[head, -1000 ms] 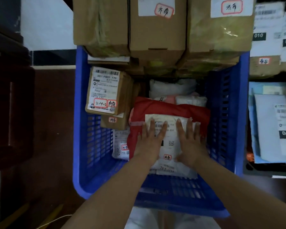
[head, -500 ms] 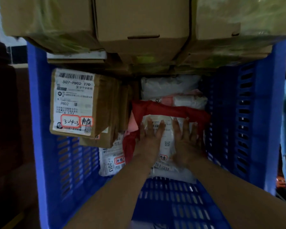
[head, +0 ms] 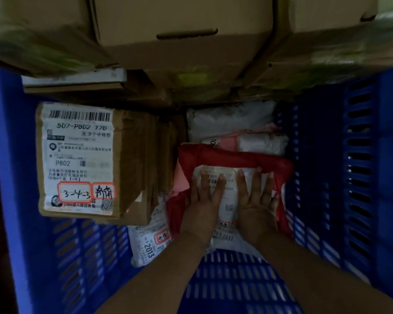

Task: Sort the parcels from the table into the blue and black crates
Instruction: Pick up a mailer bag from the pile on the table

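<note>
The fingers (head: 220, 184) of both hands lie straight and spread, pressing flat on a parcel and gripping nothing. Around them stands the large blue slatted plastic crate (head: 359, 177), its walls filling the view on the left and right and its perforated floor showing in front of the wrists. Across the top, big brown cardboard boxes (head: 184, 41) hang over the crate's far edge, some wrapped in glossy tape. Inside the crate on the left leans a brown cardboard carton with a white shipping label (head: 77, 159) marked "507-P802" and, by hand, "3-4-3" in a red frame. Right of centre lies the red plastic mailer bag with a white printed label (head: 232, 159), and this is the parcel both hands hold down: the left hand (head: 202, 205) rests on the label's left part, the right hand (head: 256, 205) on its right, near the crate's right wall. Behind the red bag are white crumpled plastic bags (head: 232, 118) and a pink-and-white packet (head: 247, 141), touching it. At the bag's near left corner a small white mailer printed "2013" (head: 148, 241) lies on the crate floor, partly tucked under the carton.
</note>
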{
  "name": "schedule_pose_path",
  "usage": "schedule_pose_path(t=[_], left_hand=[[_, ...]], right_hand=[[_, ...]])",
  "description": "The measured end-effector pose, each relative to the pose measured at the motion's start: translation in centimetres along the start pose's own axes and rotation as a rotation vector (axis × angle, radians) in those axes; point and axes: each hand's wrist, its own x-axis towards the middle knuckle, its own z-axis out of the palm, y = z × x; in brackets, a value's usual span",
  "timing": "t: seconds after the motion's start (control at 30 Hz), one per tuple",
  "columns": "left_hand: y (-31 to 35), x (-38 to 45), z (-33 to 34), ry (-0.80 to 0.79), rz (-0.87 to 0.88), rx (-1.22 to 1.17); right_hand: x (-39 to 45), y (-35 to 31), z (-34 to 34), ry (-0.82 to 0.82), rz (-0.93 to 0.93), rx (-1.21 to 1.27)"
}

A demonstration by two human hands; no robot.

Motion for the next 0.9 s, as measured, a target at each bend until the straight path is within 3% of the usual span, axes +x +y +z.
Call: schedule_pose_path(t=[0.17, 0.57, 0.8, 0.9], left_hand=[[-0.1, 0.1, 0.1, -0.141, 0.002, 0.023], [0.2, -2.0, -3.2, -0.148, -0.010, 0.026], [1.7, -2.8, -7.5, -0.018, 0.069, 0.349], [1.8, -0.8, -7.4, -0.045, 0.033, 0.414]], right_hand=[[0.1, 0.0, 0.4, 0.022, -0.013, 0.015], [-3.2, -0.3, -2.0, -0.003, -0.050, -0.086], [-4.9, -0.5, -6.4, 0.032, -0.087, -0.334], [-3.7, -0.7, -7.0, -0.007, -0.084, -0.344]])
